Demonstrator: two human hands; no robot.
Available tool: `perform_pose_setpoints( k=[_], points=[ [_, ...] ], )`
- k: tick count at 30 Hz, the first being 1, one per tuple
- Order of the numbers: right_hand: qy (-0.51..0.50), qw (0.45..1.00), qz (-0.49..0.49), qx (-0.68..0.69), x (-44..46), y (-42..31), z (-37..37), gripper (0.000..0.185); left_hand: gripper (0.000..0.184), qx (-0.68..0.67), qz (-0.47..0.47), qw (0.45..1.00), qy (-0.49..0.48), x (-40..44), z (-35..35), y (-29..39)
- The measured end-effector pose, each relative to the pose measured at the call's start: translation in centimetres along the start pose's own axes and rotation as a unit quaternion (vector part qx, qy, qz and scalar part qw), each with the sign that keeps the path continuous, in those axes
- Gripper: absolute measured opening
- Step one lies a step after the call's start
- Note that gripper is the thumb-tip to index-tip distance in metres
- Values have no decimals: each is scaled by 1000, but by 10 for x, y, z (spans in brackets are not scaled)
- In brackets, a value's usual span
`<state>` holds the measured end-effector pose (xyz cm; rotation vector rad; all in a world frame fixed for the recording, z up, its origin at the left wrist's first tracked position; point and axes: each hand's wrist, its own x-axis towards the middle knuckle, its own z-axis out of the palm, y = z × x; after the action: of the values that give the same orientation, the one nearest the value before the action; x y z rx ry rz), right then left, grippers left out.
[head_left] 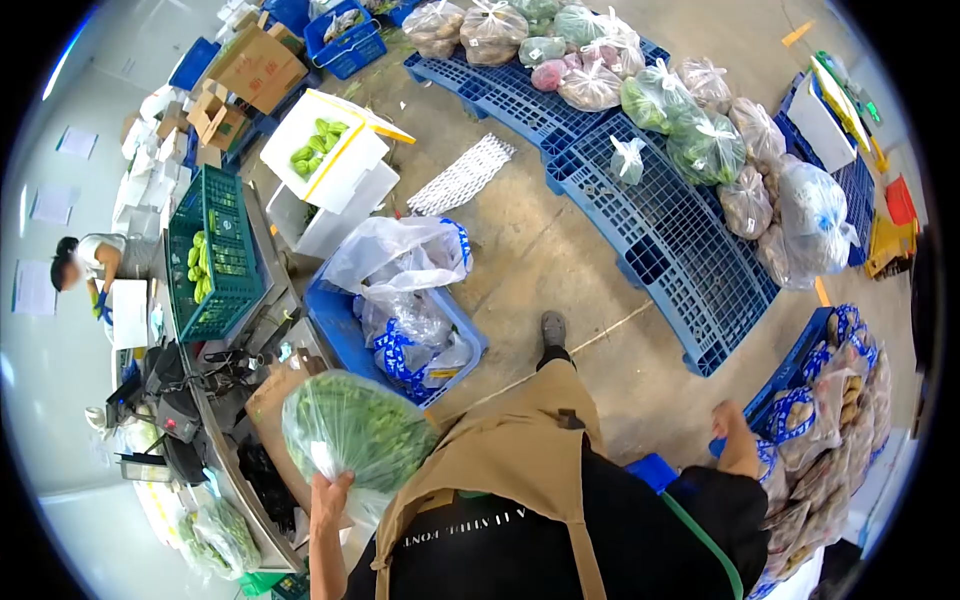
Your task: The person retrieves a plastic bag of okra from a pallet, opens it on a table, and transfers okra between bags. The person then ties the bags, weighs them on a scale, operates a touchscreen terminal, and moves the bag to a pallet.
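Note:
My left hand (328, 493) is closed on the gathered neck of a clear plastic bag of leafy greens (355, 432), held beside my apron at the edge of the worktable. My right hand (733, 428) hangs away from my body on the right, its fingers curled, near the blue crate edge and the mesh sacks (815, 420). Something small and blue shows at its fingers, too small to make out. A blue bin (335, 325) holding crumpled clear plastic bags (405, 290) stands just beyond the bag of greens.
Blue pallets (650, 220) carry many bagged vegetables (705, 145). White foam boxes (325, 150) and a green crate (212, 250) hold green vegetables. White netting (462, 175) lies on the floor. Another person (100, 262) stands at far left beyond the worktable.

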<state>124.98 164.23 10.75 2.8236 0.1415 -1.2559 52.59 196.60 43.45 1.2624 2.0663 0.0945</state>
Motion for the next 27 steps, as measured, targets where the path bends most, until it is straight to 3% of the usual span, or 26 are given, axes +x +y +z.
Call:
perform_pose_setpoints(
  k=[3, 4, 5, 6, 7, 9, 10, 12, 14, 16, 17, 18, 20, 21, 22, 23, 25, 27],
  points=[
    [278, 932, -216, 82, 102, -112, -106, 27, 25, -28, 42, 999, -3, 20, 27, 89],
    [310, 907, -272, 81, 128, -175, -138, 29, 24, -30, 49, 998, -8, 23, 34, 111],
    [184, 938, -256, 147, 136, -249, -176, 32, 24, -17, 57, 998, -19, 31, 40, 132],
    [247, 901, -344, 89, 148, -317, -195, 30, 25, -7, 68, 997, -27, 45, 45, 152],
    [94, 916, -319, 226, 129, -390, -218, 28, 25, 4, 79, 996, -34, 59, 50, 173],
    [62, 834, -431, 338, 71, -502, -232, 35, 25, 42, 142, 989, -9, 83, 64, 217],
    [2, 818, -491, 299, 87, -542, -228, 37, 26, 61, 173, 983, 3, 96, 70, 240],
    [15, 817, -563, 122, 50, -596, -237, 37, 29, 124, 158, 979, -40, 128, 75, 292],
    [-15, 802, -594, 58, 61, -617, -230, 38, 31, 197, 169, 963, -68, 164, 82, 347],
    [-12, 823, -567, 43, 88, -615, -223, 35, 34, 234, 198, 947, -95, 215, 94, 395],
    [63, 802, -586, 92, 115, -604, -209, 32, 36, 256, 210, 937, -110, 240, 96, 414],
    [74, 803, -584, 95, 136, -587, -205, 30, 37, 257, 236, 930, -115, 266, 101, 438],
    [127, 885, -433, 116, 206, -519, -168, 22, 35, 342, 294, 887, -94, 320, 106, 482],
    [97, 946, -262, 164, 196, -492, -170, 20, 34, 360, 307, 871, -129, 332, 115, 506],
    [13, 947, -162, 277, 211, -446, -157, 20, 33, 379, 322, 853, -159, 345, 124, 534],
    [48, 958, -38, 280, 179, -432, -166, 18, 32, 401, 334, 833, -186, 357, 127, 557],
    [23, 969, 101, 224, 161, -394, -171, 19, 27, 422, 406, 787, -191, 394, 137, 578],
    [-5, 914, 172, 368, 161, -369, -158, 21, 16, 404, 491, 746, -199, 418, 144, 624]
  ],
)
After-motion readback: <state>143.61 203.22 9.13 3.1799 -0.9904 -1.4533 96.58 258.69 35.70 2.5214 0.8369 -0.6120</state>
